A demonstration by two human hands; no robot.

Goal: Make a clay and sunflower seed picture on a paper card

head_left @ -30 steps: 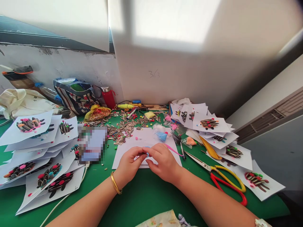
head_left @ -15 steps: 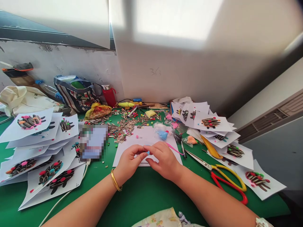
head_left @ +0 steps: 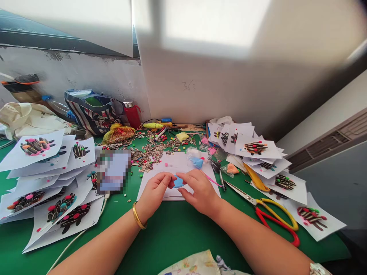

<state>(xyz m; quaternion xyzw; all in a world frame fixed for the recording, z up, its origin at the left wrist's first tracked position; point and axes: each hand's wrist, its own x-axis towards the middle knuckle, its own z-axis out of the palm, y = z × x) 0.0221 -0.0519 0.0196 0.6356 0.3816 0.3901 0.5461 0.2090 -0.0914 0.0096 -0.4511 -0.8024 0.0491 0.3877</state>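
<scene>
Above the sheet of white paper [head_left: 149, 182], a small flattened piece of light-blue modelling clay [head_left: 179, 181] shows between my two hands. The thumb and fingers of my left hand [head_left: 153, 191] pinch its left edge. My right hand [head_left: 199, 191] has its index finger at the upper edge and its thumb at the lower edge, with the blue surface visible between them. Behind the hands on the paper lie a pink bead of clay [head_left: 166, 164] and a bag of blue clay [head_left: 197, 162].
Sunflower seeds [head_left: 151, 151] spread behind the paper. Seed-decorated sheets are piled at left [head_left: 43, 152] and right [head_left: 260, 149]. Scissors [head_left: 258, 202] and a black pen [head_left: 222, 180] lie right of my hands. A phone [head_left: 114, 172] with a white cable [head_left: 83, 231] is at left.
My hands have parted slightly at the fingertips, and more of the blue clay shows, now as a flat piece. The things around them have not moved.
</scene>
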